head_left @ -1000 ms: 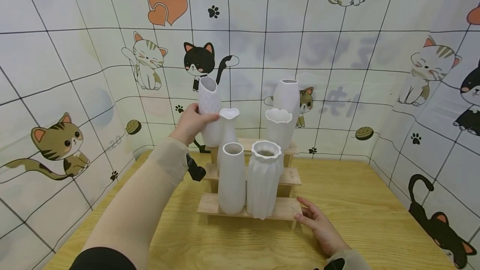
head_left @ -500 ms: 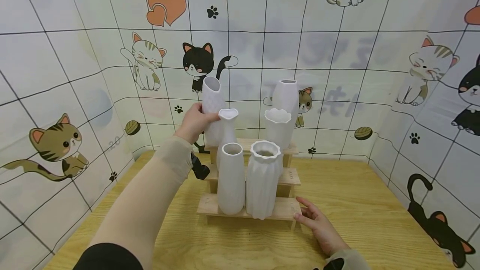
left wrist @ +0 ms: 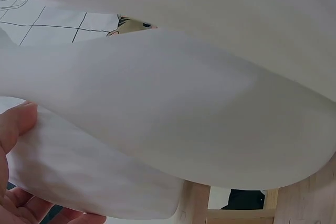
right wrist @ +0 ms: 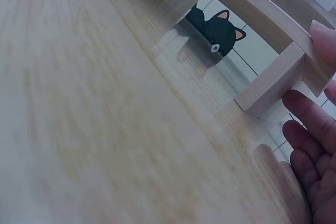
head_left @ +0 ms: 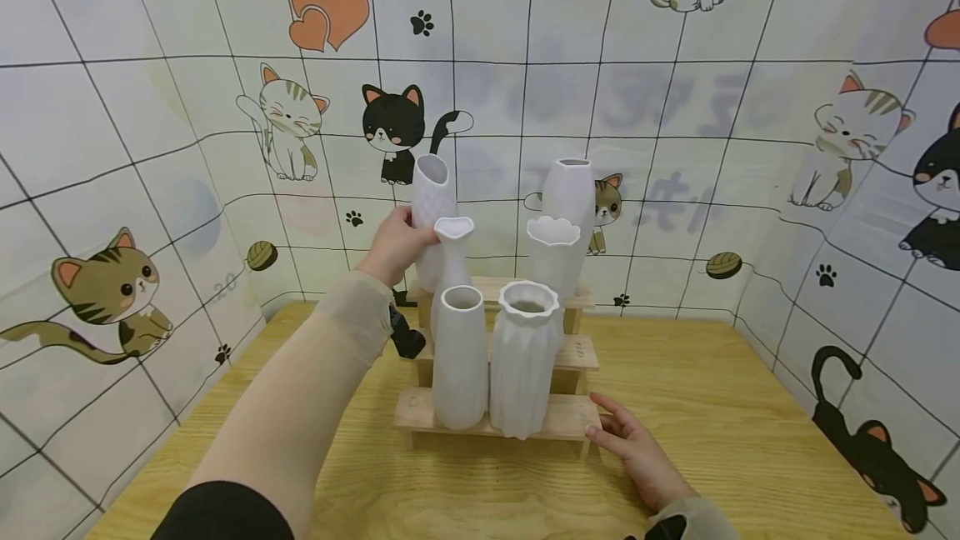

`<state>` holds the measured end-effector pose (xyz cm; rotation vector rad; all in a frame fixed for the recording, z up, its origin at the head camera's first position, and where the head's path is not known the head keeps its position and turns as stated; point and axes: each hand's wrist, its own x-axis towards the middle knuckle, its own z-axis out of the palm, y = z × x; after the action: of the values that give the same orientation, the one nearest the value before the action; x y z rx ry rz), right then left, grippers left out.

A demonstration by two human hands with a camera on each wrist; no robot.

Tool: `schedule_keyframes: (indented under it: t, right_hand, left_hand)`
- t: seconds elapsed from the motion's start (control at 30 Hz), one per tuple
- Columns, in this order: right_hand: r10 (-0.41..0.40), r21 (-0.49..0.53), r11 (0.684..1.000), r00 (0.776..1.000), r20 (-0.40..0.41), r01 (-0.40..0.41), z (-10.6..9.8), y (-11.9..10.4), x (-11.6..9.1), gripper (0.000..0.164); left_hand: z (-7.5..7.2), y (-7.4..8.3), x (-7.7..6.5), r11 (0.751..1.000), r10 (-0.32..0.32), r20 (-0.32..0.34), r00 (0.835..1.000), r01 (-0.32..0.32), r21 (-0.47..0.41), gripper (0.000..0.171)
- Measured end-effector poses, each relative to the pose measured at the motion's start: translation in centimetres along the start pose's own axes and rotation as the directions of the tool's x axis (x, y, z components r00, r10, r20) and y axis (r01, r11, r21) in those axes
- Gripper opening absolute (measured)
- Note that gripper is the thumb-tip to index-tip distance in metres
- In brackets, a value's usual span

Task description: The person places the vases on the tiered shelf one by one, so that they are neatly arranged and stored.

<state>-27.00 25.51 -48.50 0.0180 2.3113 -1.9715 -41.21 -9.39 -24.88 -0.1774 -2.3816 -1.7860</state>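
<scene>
In the head view my left hand (head_left: 397, 247) grips a tall white vase (head_left: 432, 194) with a slanted mouth, on the top left of the three-step wooden stand (head_left: 420, 408). The left wrist view shows my thumb and fingers on either side of that vase (left wrist: 100, 171), partly hidden by a flared-neck vase (left wrist: 157, 103). My right hand (head_left: 633, 457) holds the right end of the lowest step. The right wrist view shows my thumb (right wrist: 324, 40) against the board and my fingers (right wrist: 310, 111) beside the stand's leg (right wrist: 273, 80).
The flared-neck vase (head_left: 455, 252) and a scalloped vase (head_left: 553, 252) stand on the middle step. A smooth vase (head_left: 461, 365) and a fluted vase (head_left: 522, 373) stand in front. Another tall vase (head_left: 567, 194) is at the back right. Cat-patterned cloth walls surround the wooden table (head_left: 675, 390).
The left hand has shifted the slanted-mouth vase a little to the right on the top step, and it stands more upright. The right hand has stayed at the stand's end.
</scene>
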Motion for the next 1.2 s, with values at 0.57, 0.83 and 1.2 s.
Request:
schedule_keyframes:
  t: [0.57, 0.83, 1.2]
  right_hand:
    - [-0.003, 0.0, 1.0, 1.0, -0.004, 0.003, 0.17, 0.03, -0.01, 0.067]
    - [-0.002, -0.004, 1.0, 1.0, -0.012, 0.002, 0.23, -0.08, -0.03, 0.067]
    - [-0.012, 0.002, 1.0, 1.0, -0.009, 0.012, 0.28, -0.25, -0.02, 0.066]
  left_hand:
    - [0.26, -0.27, 0.21, 0.999, -0.03, 0.012, 0.999, 0.029, 0.016, 0.064]
    - [0.2, -0.43, 0.31, 0.999, -0.034, 0.015, 0.999, 0.033, 0.024, 0.064]
    - [0.15, -0.59, 0.07, 0.999, -0.032, 0.018, 0.999, 0.032, 0.017, 0.069]
